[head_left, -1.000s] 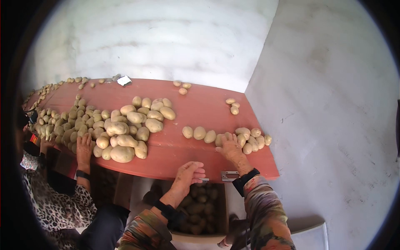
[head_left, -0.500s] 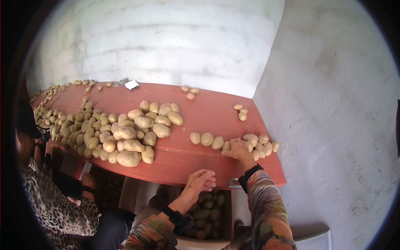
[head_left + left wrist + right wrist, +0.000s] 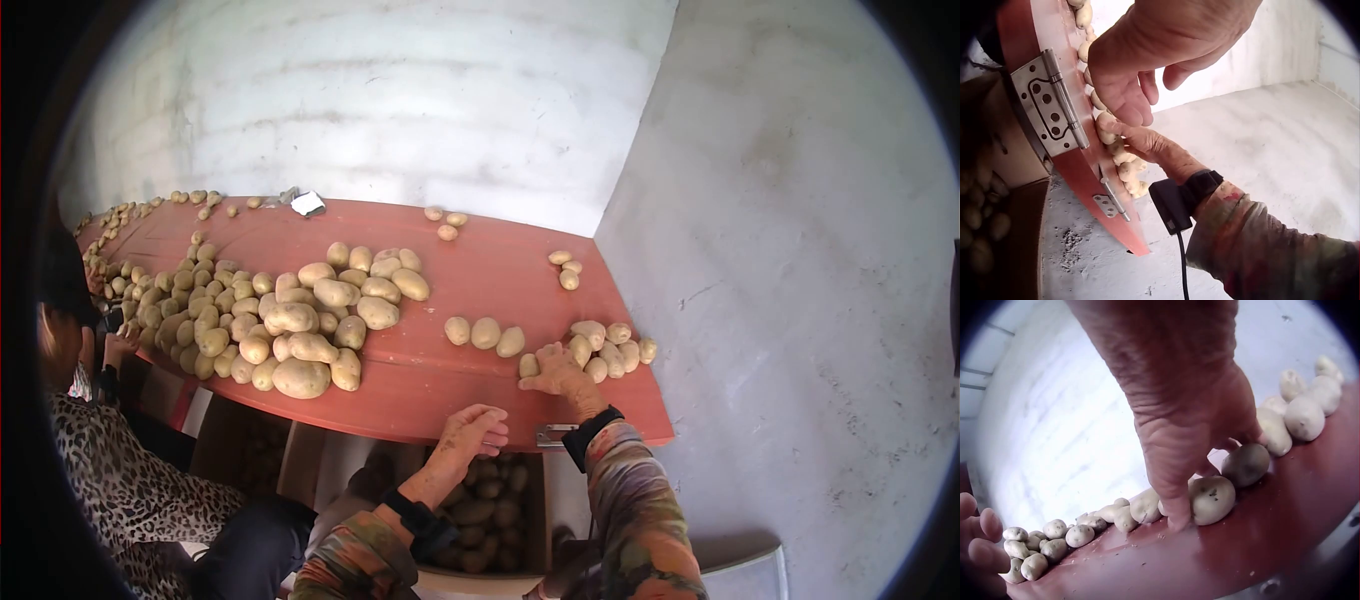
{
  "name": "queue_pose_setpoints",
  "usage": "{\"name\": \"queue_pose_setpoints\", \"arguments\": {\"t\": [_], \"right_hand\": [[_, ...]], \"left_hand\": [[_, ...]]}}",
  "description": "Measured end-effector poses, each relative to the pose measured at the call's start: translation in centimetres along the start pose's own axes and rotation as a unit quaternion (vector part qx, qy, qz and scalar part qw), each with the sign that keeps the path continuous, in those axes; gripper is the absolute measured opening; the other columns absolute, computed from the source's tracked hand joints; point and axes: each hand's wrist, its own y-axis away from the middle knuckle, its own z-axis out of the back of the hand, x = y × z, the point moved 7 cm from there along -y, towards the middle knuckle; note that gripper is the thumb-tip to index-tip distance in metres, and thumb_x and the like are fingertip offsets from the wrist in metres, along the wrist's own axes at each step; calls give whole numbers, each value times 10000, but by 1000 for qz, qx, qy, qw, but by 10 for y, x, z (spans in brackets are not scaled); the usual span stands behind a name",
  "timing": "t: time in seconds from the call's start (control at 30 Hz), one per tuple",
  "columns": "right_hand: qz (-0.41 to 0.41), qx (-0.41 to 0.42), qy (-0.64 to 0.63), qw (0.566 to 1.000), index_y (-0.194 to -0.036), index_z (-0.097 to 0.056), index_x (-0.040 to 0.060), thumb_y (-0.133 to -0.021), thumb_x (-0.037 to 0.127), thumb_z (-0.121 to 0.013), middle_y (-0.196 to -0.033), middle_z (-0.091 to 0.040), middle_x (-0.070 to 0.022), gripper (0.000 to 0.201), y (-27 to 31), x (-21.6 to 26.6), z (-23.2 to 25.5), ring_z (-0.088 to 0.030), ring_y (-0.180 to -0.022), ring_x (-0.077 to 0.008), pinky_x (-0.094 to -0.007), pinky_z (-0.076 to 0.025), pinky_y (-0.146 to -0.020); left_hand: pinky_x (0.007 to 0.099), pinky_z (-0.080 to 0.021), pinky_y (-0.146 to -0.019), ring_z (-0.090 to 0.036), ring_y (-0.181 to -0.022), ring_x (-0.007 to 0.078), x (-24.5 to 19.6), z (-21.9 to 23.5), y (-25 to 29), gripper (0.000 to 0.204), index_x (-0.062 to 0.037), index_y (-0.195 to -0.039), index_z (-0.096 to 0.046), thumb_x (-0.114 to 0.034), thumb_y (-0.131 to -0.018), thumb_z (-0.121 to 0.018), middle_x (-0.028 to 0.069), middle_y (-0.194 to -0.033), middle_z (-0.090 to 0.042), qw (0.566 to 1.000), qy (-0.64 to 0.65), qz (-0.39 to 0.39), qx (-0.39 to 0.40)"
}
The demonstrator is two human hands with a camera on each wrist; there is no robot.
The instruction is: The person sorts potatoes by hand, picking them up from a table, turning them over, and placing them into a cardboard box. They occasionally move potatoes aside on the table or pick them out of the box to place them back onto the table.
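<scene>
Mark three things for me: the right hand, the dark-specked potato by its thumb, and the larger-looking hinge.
Right hand (image 3: 562, 380): head view, on the back of the hand.
Dark-specked potato (image 3: 1214, 502): right wrist view, on its camera-facing side.
Larger-looking hinge (image 3: 1050, 106): left wrist view, on its metal plate.

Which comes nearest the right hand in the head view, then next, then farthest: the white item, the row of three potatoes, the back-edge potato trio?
1. Row of three potatoes: left of the right hand.
2. Back-edge potato trio: beyond the row.
3. White item: much farther left.
</scene>
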Motion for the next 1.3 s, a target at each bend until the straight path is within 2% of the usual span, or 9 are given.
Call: {"name": "queue_pose_setpoints", "arguments": {"t": [0.17,0.37,0.43,0.57,0.63,0.73,0.97,1.27,1.3], "right_hand": [[-20,-85,1,996,-1157,-575,32,-653,482,-693,-1262,-458,-167,686,5,-4,-13,-362,-1211,-350,-442,-340,-1007],[6,-63,-75,995,-1187,-534,37,-628,379,-742,-1315,-381,-177,687,25,3,-12,-331,-1243,-374,-490,-317,-1021],[-13,-132,-29,991,-1170,-516,38,-622,332,-745,-1340,-358,-174,663,38,0,-12,-273,-1310,-368,-502,-313,-1026],[19,-92,-47,994,-1135,-501,40,-633,234,-728,-1339,-374,-185,584,58,13,-12,-239,-1344,-376,-519,-300,-1034],[78,-88,-40,992,-1115,-487,56,-648,126,-683,-1269,-455,-188,511,66,20,-16,-357,-1273,-385,-506,-358,-998],[81,-35,-115,989,-1120,-474,78,-658,51,-640,-1138,-533,-174,492,86,33,-15,-482,-1135,-382,-480,-429,-920],[64,-83,-50,993,-1154,-491,106,-688,41,-611,-1067,-534,-160,486,118,59,0,-504,-1067,-368,-476,-453,-867],[112,-87,-146,979,-1183,-508,131,-660,48,-627,-1050,-529,-142,543,143,81,13,-516,-1060,-356,-482,-452,-862],[96,-52,-174,979,-1193,-504,132,-655,58,-634,-1058,-529,-143,558,148,81,13,-516,-1065,-356,-478,-451,-869]], "left_hand": [[256,-506,-607,-622,-718,139,6,1,-4,231,-49,-1004,-629,-245,-898,-570,64,-848,-638,1000,-11,7,-1],[258,-520,-628,-639,-747,144,3,4,-5,252,-62,-1009,-630,-286,-902,-587,51,-865,-635,1000,1,-16,17],[261,-519,-631,-637,-754,142,0,7,-4,253,-71,-1013,-633,-293,-901,-587,49,-870,-634,1000,0,-16,1],[269,-519,-638,-635,-768,140,0,12,-4,255,-87,-1022,-637,-306,-903,-584,46,-875,-632,1000,-3,-8,-12],[268,-519,-638,-634,-771,140,0,11,-3,257,-87,-1021,-638,-308,-903,-582,47,-879,-631,1000,-5,-8,-13],[267,-518,-638,-633,-775,140,2,9,-5,261,-86,-1021,-638,-311,-903,-580,48,-888,-630,1000,-8,-10,-7],[265,-514,-638,-631,-767,141,12,8,-11,262,-84,-1020,-637,-310,-900,-583,49,-890,-624,1000,-7,-19,8],[259,-506,-657,-615,-792,130,7,12,-8,263,-87,-1026,-634,-315,-905,-580,45,-907,-620,1000,-20,-17,-3],[259,-506,-657,-615,-792,130,6,13,-8,263,-87,-1026,-634,-315,-905,-580,45,-907,-620,1000,-21,-15,-5]]}}
